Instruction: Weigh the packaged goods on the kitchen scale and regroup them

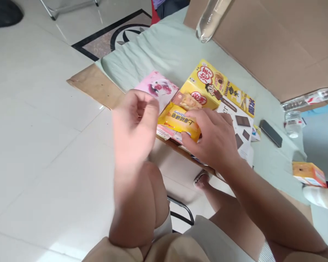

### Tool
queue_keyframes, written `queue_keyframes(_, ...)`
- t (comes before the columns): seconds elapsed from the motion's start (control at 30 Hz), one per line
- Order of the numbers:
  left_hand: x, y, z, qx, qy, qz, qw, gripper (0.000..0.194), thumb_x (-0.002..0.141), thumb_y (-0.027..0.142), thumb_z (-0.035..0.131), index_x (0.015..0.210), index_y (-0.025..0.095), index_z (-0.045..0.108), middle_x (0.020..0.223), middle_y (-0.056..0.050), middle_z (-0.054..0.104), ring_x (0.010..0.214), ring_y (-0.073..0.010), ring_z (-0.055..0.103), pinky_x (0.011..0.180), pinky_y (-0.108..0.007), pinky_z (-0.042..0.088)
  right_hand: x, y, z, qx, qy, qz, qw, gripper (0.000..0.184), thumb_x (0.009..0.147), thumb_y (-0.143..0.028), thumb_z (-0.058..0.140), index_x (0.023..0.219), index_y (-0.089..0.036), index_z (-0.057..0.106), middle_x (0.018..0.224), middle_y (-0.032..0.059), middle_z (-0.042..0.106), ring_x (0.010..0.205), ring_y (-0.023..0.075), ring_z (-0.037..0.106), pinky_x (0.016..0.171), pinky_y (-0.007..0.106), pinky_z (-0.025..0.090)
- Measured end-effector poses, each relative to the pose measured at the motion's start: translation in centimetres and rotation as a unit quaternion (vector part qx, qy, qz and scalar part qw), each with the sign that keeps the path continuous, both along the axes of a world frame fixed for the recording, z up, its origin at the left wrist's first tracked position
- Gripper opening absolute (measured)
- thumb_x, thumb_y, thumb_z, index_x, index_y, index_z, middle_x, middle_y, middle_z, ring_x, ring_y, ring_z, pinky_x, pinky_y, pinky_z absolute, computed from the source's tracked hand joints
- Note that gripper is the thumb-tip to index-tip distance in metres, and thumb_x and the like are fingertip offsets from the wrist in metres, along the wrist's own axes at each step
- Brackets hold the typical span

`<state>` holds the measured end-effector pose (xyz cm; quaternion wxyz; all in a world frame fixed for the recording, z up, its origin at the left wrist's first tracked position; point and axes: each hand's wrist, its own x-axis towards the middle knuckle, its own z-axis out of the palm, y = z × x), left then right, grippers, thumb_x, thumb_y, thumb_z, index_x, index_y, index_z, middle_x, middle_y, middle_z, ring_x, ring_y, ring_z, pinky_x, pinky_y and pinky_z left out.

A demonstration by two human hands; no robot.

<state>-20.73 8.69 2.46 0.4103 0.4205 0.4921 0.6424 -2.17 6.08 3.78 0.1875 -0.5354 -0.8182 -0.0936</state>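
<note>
A yellow wrapped soap bar [177, 118] with upside-down printing lies at the table's near edge, gripped between the thumb and fingers of my right hand [215, 136]. Just left of the soap, my left hand [136, 127] is raised and blurred, its fingers curled in toward the thumb; whatever it may pinch is hidden. A pink box [160, 87] with a dessert picture sits behind my left hand. Behind the soap stands a yellow snack box [202, 82] with red lettering. Partly under my right forearm is a white box [242, 125] with chocolate pieces pictured on it.
A pale green cloth [142, 54] covers the table. Farther right lie a dark phone [271, 133], a clear bottle [293, 123] and an orange box [308, 174]. Cardboard [276, 47] stands along the far side. A brown flap [94, 85] sticks out over the tiled floor at left.
</note>
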Motion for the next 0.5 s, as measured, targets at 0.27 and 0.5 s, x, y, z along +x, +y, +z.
queue_keyframes(0.27, 0.4, 0.0, -0.1, -0.043, 0.059, -0.131, 0.989, 0.040, 0.095, 0.014, 0.065, 0.058, 0.021, 0.052, 0.053, 0.005, 0.047, 0.050, -0.0092, 0.039, 0.047, -0.030, 0.028, -0.1, -0.2, 0.1, 0.034, -0.039, -0.037, 0.998, 0.022, 0.087, -0.035, 0.071, 0.106, -0.025, 0.067, 0.107, 0.0128, 0.070, 0.103, 0.0371, 0.064, 0.089, 0.054, 0.051)
queue_keyframes(0.5, 3.7, -2.9, 3.0, 0.115, -0.075, -0.208, 0.968, 0.034, 0.096, 0.014, 0.062, 0.063, 0.021, 0.057, 0.059, 0.003, 0.051, 0.053, -0.0093, 0.046, 0.049, -0.026, 0.033, 8.5, -5.9, 2.6, 0.218, 0.258, -0.126, 0.933, 0.025, 0.090, -0.048, 0.061, 0.093, -0.026, 0.071, 0.084, 0.0047, 0.066, 0.076, 0.0242, 0.064, 0.067, 0.042, 0.051)
